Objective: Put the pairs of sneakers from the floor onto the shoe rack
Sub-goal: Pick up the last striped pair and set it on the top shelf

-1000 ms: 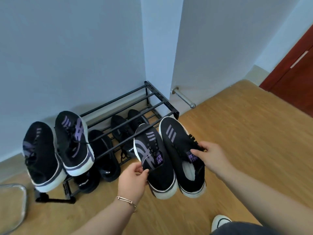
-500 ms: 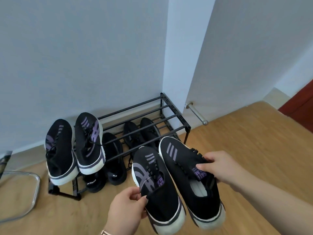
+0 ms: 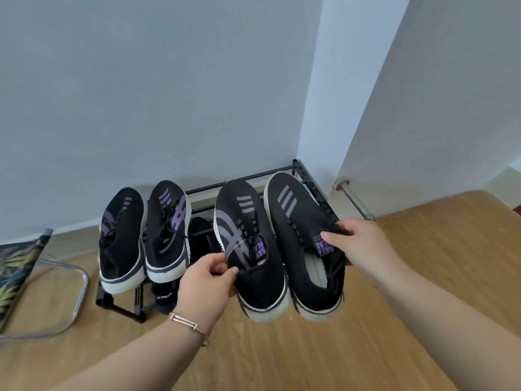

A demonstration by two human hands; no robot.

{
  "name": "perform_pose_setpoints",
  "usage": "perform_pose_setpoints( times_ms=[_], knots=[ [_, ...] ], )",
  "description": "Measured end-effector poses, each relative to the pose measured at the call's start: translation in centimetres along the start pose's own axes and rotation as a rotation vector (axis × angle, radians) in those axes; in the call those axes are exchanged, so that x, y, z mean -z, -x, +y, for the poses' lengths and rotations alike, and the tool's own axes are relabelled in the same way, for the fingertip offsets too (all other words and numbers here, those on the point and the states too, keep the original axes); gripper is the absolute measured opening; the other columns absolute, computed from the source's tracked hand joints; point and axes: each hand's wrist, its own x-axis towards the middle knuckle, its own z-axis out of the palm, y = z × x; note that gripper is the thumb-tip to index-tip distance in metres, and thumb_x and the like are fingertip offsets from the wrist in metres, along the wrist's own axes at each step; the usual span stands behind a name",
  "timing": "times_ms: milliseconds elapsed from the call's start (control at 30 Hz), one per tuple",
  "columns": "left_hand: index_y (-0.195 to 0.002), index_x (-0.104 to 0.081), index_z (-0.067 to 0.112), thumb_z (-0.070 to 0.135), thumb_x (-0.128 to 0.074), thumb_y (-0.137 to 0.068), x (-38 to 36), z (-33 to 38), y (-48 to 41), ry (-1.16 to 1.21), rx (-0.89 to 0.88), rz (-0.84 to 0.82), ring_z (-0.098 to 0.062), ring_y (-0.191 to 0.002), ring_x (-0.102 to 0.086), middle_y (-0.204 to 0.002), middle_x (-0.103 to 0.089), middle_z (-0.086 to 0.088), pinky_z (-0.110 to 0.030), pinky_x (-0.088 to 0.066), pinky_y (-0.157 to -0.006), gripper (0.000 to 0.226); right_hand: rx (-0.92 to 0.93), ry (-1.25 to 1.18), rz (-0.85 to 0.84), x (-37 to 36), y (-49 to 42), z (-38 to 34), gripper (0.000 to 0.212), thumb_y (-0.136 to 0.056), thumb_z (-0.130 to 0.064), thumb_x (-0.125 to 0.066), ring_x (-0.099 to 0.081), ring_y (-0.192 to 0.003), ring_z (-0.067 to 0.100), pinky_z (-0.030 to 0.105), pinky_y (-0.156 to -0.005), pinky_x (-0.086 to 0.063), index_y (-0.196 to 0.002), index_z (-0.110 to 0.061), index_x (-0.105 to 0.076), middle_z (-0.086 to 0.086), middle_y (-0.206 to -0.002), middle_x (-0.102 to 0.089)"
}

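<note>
At centre frame, two black sneakers sit side by side over the right end of the shoe rack (image 3: 308,179). The left hand (image 3: 204,280) pinches the collar of the left sneaker (image 3: 248,244); the right hand (image 3: 363,244) grips the tongue of the right sneaker (image 3: 301,235). Another pair (image 3: 143,232) rests on the rack's left end.

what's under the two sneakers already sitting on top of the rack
Below the rack's top tier, a dark shoe shows beside the parked sneakers, another under their heels. The rest is covered.
</note>
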Motion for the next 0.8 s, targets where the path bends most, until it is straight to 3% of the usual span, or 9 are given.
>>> perform_pose_setpoints(
  times_ms=[100,267,367,467,567,633,700,800],
  knots=[
    [-0.112,-0.068,0.02,0.012,-0.07,-0.086,-0.6,0.1,-2.9,-0.004,0.008,0.013,-0.029,-0.085,-0.073,-0.084,-0.069,-0.005,-0.045,-0.062,-0.077,0.027,0.027,-0.014,0.001,-0.6,-3.0,-0.6,0.023,-0.084,-0.028,-0.073,-0.073,-0.086,0.021,0.048,-0.082,-0.061,-0.105,-0.018,-0.074,-0.003,-0.093,-0.077],
    [-0.101,-0.074,0.016,0.006,-0.066,-0.086,-2.1,1.4,-7.2,0.004,0.031,0.054,-0.026,-0.075,-0.072,-0.076,-0.07,-0.005,-0.045,-0.063,-0.074,0.019,0.037,0.005,-0.007,-2.2,-8.6,-1.9,0.017,-0.084,-0.023,-0.074,-0.071,-0.086,0.026,0.048,-0.079,-0.061,-0.094,-0.01,-0.072,0.001,-0.088,-0.074],
    [-0.105,-0.07,0.008,-0.004,-0.063,-0.085,-3.1,1.4,-10.5,0.04,0.088,0.061,-0.033,-0.087,-0.071,-0.088,-0.069,-0.012,-0.047,-0.062,-0.078,0.024,0.052,0.096,-0.002,-3.5,-12.8,-2.2,0.021,-0.077,-0.028,-0.074,-0.071,-0.084,0.03,0.054,-0.08,-0.059,-0.084,-0.008,-0.072,0.007,-0.083,-0.074],
    [-0.105,-0.073,0.01,0.004,-0.065,-0.076,-3.7,0.4,-14.0,0.007,0.127,0.072,-0.033,-0.087,-0.072,-0.094,-0.074,-0.013,-0.046,-0.063,-0.074,0.03,0.056,0.199,0.007,-4.6,-16.0,-2.3,0.026,-0.077,-0.031,-0.074,-0.07,-0.083,0.035,0.054,-0.076,-0.06,-0.087,-0.007,-0.073,0.014,-0.085,-0.073],
    [-0.082,-0.078,0.019,0.014,-0.062,-0.06,-4.0,-2.2,-18.5,-0.052,0.141,0.1,-0.034,-0.084,-0.073,-0.084,-0.076,-0.012,-0.046,-0.062,-0.075,0.027,0.044,0.226,0.018,-5.5,-17.9,-2.6,0.029,-0.08,-0.028,-0.073,-0.068,-0.089,0.037,0.054,-0.08,-0.059,-0.095,-0.002,-0.072,0.016,-0.093,-0.072],
    [-0.076,-0.077,0.022,0.017,-0.062,-0.059,-4.1,-2.2,-19.6,-0.123,0.127,0.104,-0.035,-0.084,-0.072,-0.08,-0.076,-0.012,-0.046,-0.062,-0.078,0.023,0.029,0.255,0.023,-6.2,-18.8,-2.8,0.018,-0.08,-0.026,-0.072,-0.067,-0.082,0.035,0.046,-0.075,-0.059,-0.077,-0.009,-0.07,0.013,-0.081,-0.069],
    [-0.078,-0.077,0.014,0.014,-0.064,-0.065,-4.0,-1.0,-19.4,-0.215,0.107,0.091,-0.036,-0.086,-0.071,-0.082,-0.075,-0.015,-0.047,-0.061,-0.078,0.017,0.031,0.31,0.041,-6.7,-19.8,-2.8,0.032,-0.08,-0.024,-0.07,-0.06,-0.07,0.03,0.033,-0.06,-0.049,-0.055,-0.016,-0.052,0.007,-0.063,-0.057],
    [-0.085,-0.076,0.007,0.012,-0.067,-0.079,-3.9,0.9,-17.7,-0.345,0.059,0.082,-0.036,-0.087,-0.07,-0.087,-0.074,-0.016,-0.043,-0.061,-0.081,0.013,0.033,0.391,0.058,-6.9,-19.9,-3.3,0.035,-0.08,-0.024,-0.067,-0.058,-0.066,0.029,0.027,-0.053,-0.038,-0.054,-0.017,-0.044,0.005,-0.061,-0.057]
  ],
)
